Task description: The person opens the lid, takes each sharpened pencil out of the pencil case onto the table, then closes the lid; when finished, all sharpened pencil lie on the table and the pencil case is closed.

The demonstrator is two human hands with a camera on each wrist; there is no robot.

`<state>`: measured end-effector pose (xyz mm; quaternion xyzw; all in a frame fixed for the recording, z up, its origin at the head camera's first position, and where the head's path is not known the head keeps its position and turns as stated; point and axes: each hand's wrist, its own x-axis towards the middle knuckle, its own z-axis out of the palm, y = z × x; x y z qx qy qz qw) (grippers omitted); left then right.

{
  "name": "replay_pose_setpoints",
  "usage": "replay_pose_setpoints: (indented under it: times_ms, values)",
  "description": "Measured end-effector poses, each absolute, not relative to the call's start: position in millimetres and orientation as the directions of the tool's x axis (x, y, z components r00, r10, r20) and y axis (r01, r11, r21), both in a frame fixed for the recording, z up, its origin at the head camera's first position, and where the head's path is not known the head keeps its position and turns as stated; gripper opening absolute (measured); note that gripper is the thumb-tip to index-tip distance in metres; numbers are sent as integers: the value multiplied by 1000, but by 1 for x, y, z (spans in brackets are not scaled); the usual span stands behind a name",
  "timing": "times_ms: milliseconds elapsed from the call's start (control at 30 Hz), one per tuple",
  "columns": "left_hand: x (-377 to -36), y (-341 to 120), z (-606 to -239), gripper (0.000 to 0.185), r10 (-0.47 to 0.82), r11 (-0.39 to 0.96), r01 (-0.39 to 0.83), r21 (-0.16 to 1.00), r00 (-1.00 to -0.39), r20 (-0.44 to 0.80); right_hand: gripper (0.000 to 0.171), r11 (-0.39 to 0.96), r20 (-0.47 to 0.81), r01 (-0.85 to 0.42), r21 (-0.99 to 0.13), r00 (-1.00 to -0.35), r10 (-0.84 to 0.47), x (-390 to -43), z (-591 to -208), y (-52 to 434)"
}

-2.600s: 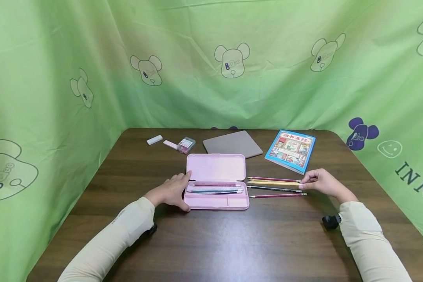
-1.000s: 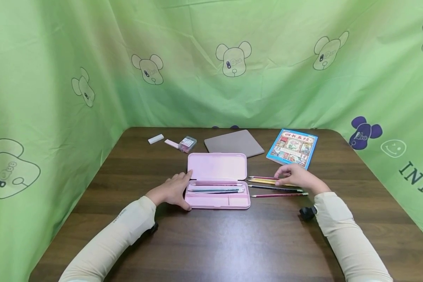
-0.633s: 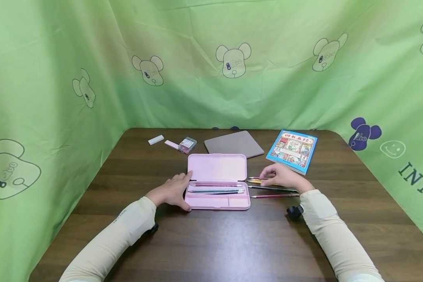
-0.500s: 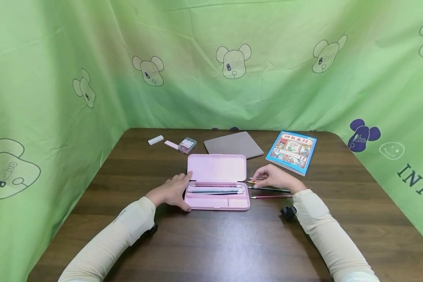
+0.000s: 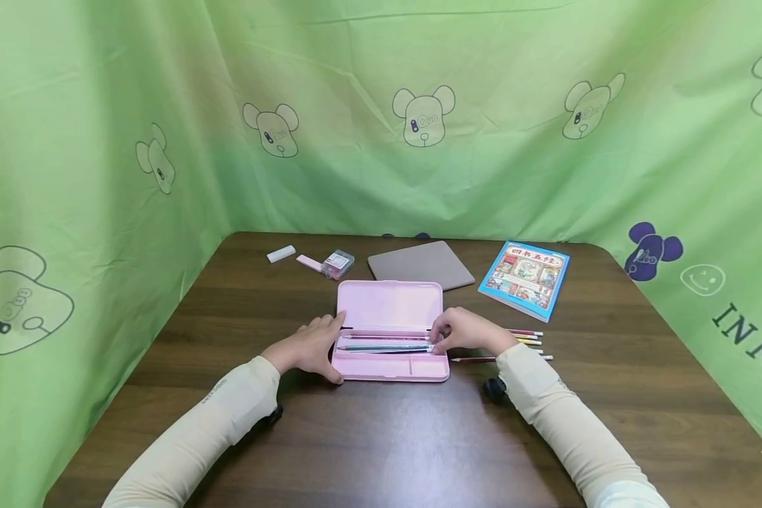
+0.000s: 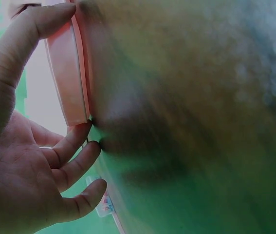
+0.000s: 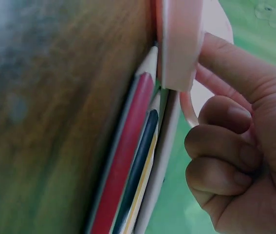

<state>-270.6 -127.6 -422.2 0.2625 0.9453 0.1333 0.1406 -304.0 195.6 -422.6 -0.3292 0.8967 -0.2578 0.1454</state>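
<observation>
An open pink pencil case (image 5: 387, 310) lies mid-table with several pencils (image 5: 381, 346) in its tray. My left hand (image 5: 307, 346) holds the case's left end, thumb at the front corner and a finger by the hinge. In the left wrist view my left hand (image 6: 26, 161) spans the pink case (image 6: 67, 73). My right hand (image 5: 463, 335) is at the case's right end with its fingers curled. In the right wrist view the thumb of my right hand (image 7: 240, 146) presses the pink case (image 7: 176, 44). Several loose pencils (image 5: 527, 341) lie on the table beside it, and in the right wrist view these pencils (image 7: 128, 146) point at the case.
At the back lie a blue picture book (image 5: 525, 276), a grey-brown pad (image 5: 419, 263), a white eraser (image 5: 280, 253), a pink eraser (image 5: 307, 262) and a small clear box (image 5: 337, 262). Green cloth (image 5: 101, 176) walls the table on three sides.
My right hand has slid left along the loose pencils, from their back ends to the case's right end. The left hand, the case and the table pencils have stayed put.
</observation>
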Motion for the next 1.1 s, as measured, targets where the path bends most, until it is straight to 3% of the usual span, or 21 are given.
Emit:
replay_pose_setpoints:
  times_ms: [233,533,800,1100]
  values:
    - [-270,-127,-422,120,544,818,472,330,-820,-177,9,689,-102,-544,-479,-745,-660,-301,-422,189]
    - [-270,-128,-423,121,545,817,473,329,-820,-174,12,707,-112,-537,-460,-755,-646,-300,-423,184]
    - [-271,-127,-424,122,540,821,462,335,-820,-191,12,672,-61,-474,-569,-790,-609,-300,-420,195]
    - [-273,-127,-423,122,524,836,447,318,-823,-219,10,683,28,-426,-593,-859,-512,-296,-413,227]
